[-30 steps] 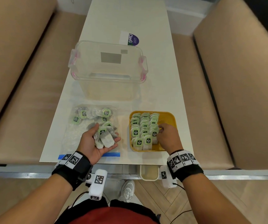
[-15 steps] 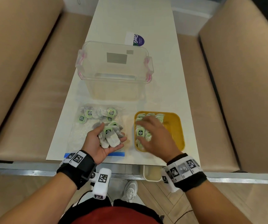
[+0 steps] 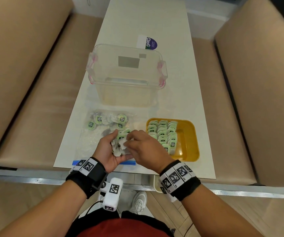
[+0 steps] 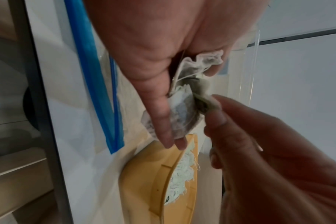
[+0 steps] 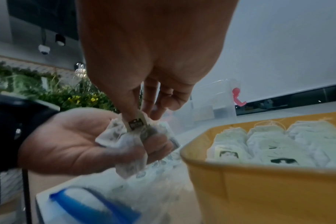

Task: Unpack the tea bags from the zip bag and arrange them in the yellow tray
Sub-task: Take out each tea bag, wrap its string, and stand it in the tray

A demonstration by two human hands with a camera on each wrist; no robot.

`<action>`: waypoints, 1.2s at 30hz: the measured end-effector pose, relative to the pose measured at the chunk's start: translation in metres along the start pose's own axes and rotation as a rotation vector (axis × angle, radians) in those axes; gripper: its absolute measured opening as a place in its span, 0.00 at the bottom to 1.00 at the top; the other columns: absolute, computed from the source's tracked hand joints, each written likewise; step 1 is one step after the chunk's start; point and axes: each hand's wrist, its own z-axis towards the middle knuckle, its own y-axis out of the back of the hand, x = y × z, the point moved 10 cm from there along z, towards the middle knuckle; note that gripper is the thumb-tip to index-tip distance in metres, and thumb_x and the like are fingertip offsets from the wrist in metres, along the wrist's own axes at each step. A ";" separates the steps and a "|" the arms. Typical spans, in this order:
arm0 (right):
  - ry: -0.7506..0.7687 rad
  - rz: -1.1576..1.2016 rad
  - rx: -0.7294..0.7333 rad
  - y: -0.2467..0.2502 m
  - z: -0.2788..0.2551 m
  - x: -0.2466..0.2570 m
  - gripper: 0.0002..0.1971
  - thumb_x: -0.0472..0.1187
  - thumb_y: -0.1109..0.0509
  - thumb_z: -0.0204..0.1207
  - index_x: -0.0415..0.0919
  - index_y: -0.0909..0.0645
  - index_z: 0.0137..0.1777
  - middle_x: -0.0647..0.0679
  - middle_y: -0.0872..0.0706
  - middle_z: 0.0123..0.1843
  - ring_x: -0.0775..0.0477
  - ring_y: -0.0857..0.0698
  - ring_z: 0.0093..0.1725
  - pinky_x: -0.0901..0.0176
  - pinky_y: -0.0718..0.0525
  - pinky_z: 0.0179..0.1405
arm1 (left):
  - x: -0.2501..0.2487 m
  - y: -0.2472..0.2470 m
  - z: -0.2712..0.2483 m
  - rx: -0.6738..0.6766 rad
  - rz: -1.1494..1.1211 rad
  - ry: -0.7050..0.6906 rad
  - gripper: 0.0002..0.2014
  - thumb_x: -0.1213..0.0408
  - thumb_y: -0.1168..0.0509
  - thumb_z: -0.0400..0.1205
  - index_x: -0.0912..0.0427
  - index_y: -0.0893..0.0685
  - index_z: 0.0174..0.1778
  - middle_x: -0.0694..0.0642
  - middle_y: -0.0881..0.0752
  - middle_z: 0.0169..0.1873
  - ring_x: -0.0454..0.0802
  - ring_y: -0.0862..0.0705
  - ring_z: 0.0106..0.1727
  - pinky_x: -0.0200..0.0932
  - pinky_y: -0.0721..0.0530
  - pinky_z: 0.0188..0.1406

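Observation:
My left hand (image 3: 109, 151) lies palm up over the zip bag (image 3: 93, 139) and cups a small bunch of tea bags (image 3: 120, 145). My right hand (image 3: 143, 147) has come across to it, and its thumb and forefinger pinch one tea bag (image 5: 135, 123) from that bunch by the green tag. In the left wrist view the bunch of tea bags (image 4: 184, 106) sits between my left fingers (image 4: 161, 121). The yellow tray (image 3: 190, 142) stands to the right, with several rows of tea bags (image 3: 163, 134) standing in its left part. More tea bags (image 3: 103, 120) lie in the zip bag's far end.
A clear plastic box (image 3: 126, 74) with pink clips stands behind the bag and the tray. A printed card (image 3: 148, 42) lies further back. The white table (image 3: 148, 19) ends just below my wrists; beige benches (image 3: 26, 82) run along both sides.
My right hand left the tray and crossed leftward to my left hand, where it now pinches a tea bag. My left hand has stayed in place with its bunch.

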 end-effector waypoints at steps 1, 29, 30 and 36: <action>-0.017 0.027 -0.025 0.005 0.001 -0.001 0.09 0.33 0.26 0.72 0.37 0.11 0.52 0.43 0.16 0.52 0.39 0.17 0.46 0.47 0.15 0.39 | -0.001 0.001 0.000 -0.004 0.012 -0.011 0.24 0.47 0.42 0.88 0.63 0.16 0.68 0.62 0.10 0.57 0.59 0.10 0.53 0.66 0.14 0.59; -0.965 0.175 0.096 0.064 -0.118 -0.159 0.08 0.32 0.30 0.72 0.47 0.20 0.44 0.47 0.12 0.41 0.46 0.13 0.39 0.56 0.16 0.32 | -0.014 0.030 0.023 -0.086 0.009 -0.091 0.29 0.45 0.43 0.88 0.67 0.08 0.55 0.73 0.12 0.60 0.71 0.10 0.57 0.68 0.15 0.55; -0.974 0.156 0.117 0.059 -0.120 -0.158 0.07 0.32 0.29 0.71 0.46 0.19 0.43 0.47 0.13 0.40 0.45 0.14 0.39 0.56 0.16 0.32 | -0.013 0.030 0.023 -0.083 0.007 -0.087 0.29 0.45 0.43 0.88 0.67 0.09 0.57 0.73 0.12 0.60 0.71 0.11 0.57 0.69 0.15 0.55; -1.016 0.075 0.267 0.033 -0.124 -0.164 0.06 0.30 0.30 0.71 0.42 0.20 0.41 0.47 0.19 0.38 0.48 0.21 0.35 0.63 0.28 0.24 | -0.010 0.029 0.022 -0.084 -0.010 -0.070 0.28 0.46 0.42 0.88 0.67 0.19 0.72 0.74 0.14 0.63 0.72 0.11 0.59 0.65 0.10 0.51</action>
